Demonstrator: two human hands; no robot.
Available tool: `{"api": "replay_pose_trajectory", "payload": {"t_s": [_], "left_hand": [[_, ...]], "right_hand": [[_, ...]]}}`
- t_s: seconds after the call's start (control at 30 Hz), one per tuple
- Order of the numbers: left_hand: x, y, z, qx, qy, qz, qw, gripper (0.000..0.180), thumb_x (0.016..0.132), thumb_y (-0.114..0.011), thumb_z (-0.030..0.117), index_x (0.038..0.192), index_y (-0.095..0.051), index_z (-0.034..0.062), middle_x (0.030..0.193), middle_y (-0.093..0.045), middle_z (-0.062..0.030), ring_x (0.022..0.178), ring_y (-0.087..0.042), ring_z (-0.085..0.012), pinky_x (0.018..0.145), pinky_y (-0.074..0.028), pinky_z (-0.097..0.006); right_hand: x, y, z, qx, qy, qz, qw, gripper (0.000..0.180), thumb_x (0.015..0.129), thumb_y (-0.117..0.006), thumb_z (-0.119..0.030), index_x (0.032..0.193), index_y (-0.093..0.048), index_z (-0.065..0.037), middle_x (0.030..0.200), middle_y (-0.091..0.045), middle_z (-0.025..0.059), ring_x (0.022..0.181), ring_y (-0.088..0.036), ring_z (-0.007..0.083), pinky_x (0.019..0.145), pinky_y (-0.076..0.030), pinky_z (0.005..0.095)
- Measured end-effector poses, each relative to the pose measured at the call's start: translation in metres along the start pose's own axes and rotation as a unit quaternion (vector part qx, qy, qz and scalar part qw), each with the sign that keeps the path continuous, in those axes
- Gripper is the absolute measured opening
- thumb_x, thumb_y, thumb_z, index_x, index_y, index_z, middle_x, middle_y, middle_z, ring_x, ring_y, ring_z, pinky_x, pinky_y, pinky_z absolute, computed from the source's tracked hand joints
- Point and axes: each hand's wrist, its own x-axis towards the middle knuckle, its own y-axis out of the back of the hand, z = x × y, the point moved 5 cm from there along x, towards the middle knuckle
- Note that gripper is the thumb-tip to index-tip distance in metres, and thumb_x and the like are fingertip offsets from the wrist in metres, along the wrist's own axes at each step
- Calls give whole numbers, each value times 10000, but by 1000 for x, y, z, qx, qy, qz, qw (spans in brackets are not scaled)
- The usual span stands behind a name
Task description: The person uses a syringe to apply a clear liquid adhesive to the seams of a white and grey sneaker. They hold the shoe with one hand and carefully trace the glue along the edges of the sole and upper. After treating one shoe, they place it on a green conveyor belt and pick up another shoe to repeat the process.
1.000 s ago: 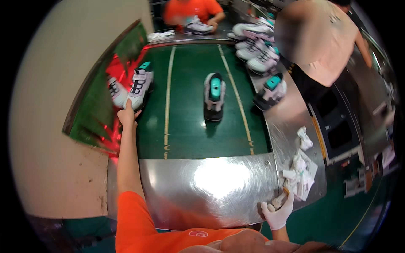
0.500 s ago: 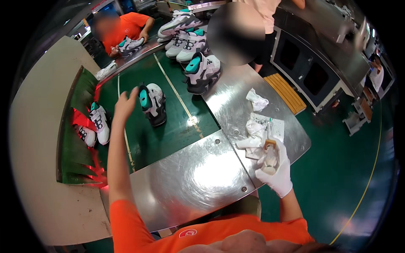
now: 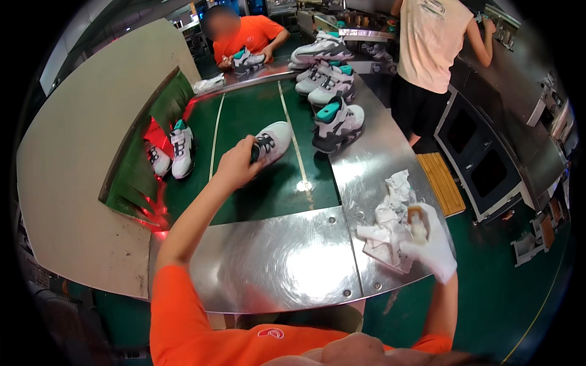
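Observation:
My bare left hand (image 3: 239, 162) is closed on the ankle end of a white and grey sneaker (image 3: 274, 141) over the green belt (image 3: 256, 204). The shoe's toe points away and to the right. My right hand (image 3: 436, 247), in a white glove, is wrapped round a small pale tool with a tan block at its end (image 3: 418, 222); motion blurs it and I cannot make out its exact kind. Just left of this hand, crumpled white cloths (image 3: 390, 213) lie on the metal table (image 3: 274, 262).
Several similar sneakers (image 3: 339, 125) stand in a row along the belt's right side. Two more (image 3: 182, 149) sit by a green strip curtain (image 3: 143, 152) at the left. Across the belt, a person in orange (image 3: 256, 33) handles a shoe. Another person (image 3: 430, 46) stands beyond the table.
My left hand has come down and taken hold of the sneaker, which now points toe-away. My right hand has stayed at the cloths with its tool. The whole view has shifted.

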Motion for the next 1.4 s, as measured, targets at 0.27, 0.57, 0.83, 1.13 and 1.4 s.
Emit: {"api": "replay_pose_trajectory", "payload": {"t_s": [0.27, 0.57, 0.83, 1.13, 1.4], "left_hand": [[-190, 88, 86, 46, -294, -24, 954, 477, 752, -739, 152, 1191, -576, 64, 1303, -592, -208, 1204, -587, -390, 1031, -460, -525], [-278, 80, 78, 17, -299, -17, 954, 357, 820, -745, 134, 1098, -520, 121, 1302, -616, -154, 1198, -607, -339, 1064, -447, -529], [-284, 76, 76, 12, -285, 8, 958, 363, 820, -761, 165, 1091, -520, 155, 1299, -620, -114, 1211, -602, -306, 1062, -455, -518], [-282, 76, 74, 9, -276, 3, 961, 312, 842, -721, 180, 1088, -531, 164, 1265, -637, -99, 1198, -611, -307, 1045, -465, -510], [-280, 76, 78, 0, -261, -19, 965, 277, 839, -713, 174, 1063, -550, 163, 1239, -652, -96, 1180, -621, -307, 1045, -464, -515]], "right_hand": [[-75, -36, -1, -25, -171, -89, 981, 860, 612, -796, -39, 1378, -405, -66, 1168, -539, 99, 970, -586, 151, 758, -533, 298], [-83, -49, 2, -72, -140, -122, 980, 883, 607, -757, -74, 1425, -427, -35, 1048, -591, 104, 774, -597, 137, 655, -508, 245], [-83, -104, -15, 355, -130, -300, 876, 1237, 415, -893, -524, 1361, -412, 109, 1092, -615, 262, 825, -693, 298, 618, -597, 345], [-67, -143, -11, 418, -127, -363, 823, 1255, 389, -867, -513, 1365, -407, 130, 1077, -621, 275, 818, -694, 302, 597, -601, 346], [-56, -139, -16, 398, -149, -382, 821, 1218, 403, -859, -448, 1338, -401, 183, 1064, -628, 277, 806, -703, 305, 580, -609, 353]]}}
